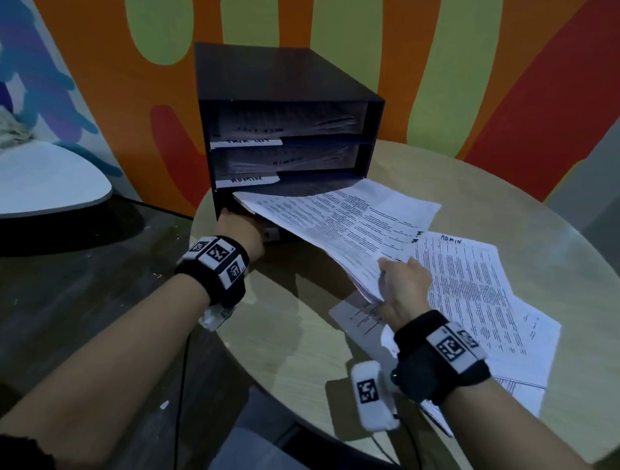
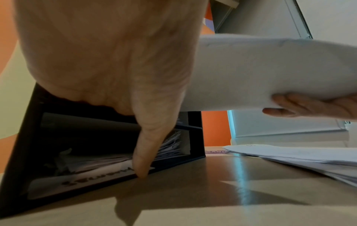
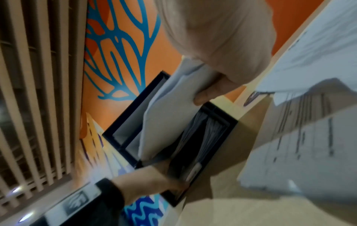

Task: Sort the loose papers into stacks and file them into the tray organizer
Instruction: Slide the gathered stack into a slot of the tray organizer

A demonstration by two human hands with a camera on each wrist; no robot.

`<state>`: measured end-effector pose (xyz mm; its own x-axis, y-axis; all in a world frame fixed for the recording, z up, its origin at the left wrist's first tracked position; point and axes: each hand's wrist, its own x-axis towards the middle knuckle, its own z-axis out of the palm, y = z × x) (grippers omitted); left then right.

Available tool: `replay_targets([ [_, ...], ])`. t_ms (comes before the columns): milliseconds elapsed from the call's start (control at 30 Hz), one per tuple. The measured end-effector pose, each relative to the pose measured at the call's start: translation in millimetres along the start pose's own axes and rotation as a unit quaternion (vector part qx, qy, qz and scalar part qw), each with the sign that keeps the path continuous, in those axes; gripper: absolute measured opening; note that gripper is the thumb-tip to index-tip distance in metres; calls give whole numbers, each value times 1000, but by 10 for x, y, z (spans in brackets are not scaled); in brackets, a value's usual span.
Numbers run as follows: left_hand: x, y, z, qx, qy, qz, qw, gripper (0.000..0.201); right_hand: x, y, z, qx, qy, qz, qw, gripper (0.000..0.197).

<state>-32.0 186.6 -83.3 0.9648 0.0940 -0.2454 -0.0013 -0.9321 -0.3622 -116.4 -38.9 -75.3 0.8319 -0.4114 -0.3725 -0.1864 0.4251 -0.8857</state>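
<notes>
A black tray organizer (image 1: 276,76) (image 2: 195,137) (image 3: 231,122) stands at the back of the round table (image 1: 291,363), with papers in its upper shelves. My right hand (image 1: 405,283) (image 3: 204,94) grips the near end of a thick paper stack (image 1: 339,222) (image 2: 260,68) (image 3: 170,116); the far end sits at the slot under the "ADMIN" label (image 1: 248,181). My left hand (image 1: 240,229) (image 2: 135,107) (image 3: 154,180) holds the organizer's lower left front. Its fingers are hidden inside a slot, and the thumb presses the labelled bottom lip.
Loose printed papers (image 1: 473,303) (image 2: 309,157) (image 3: 309,137) lie spread over the right half of the table, one marked "ADMIN". A painted wall rises close behind the organizer. A white table (image 1: 27,183) stands to the left across dark floor.
</notes>
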Motion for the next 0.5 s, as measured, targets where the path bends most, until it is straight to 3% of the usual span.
replay_targets([
  [133,-20,-16,34,-50,44,-9,998,69,-110,183,339,-47,-35,-4,998,32],
  [333,-38,-78,36,-105,65,14,992,77,-130,130,750,-182,-208,19,961,20],
  [500,-10,-114,36,-59,52,39,996,80,151,-2,1051,-167,-222,103,955,18],
])
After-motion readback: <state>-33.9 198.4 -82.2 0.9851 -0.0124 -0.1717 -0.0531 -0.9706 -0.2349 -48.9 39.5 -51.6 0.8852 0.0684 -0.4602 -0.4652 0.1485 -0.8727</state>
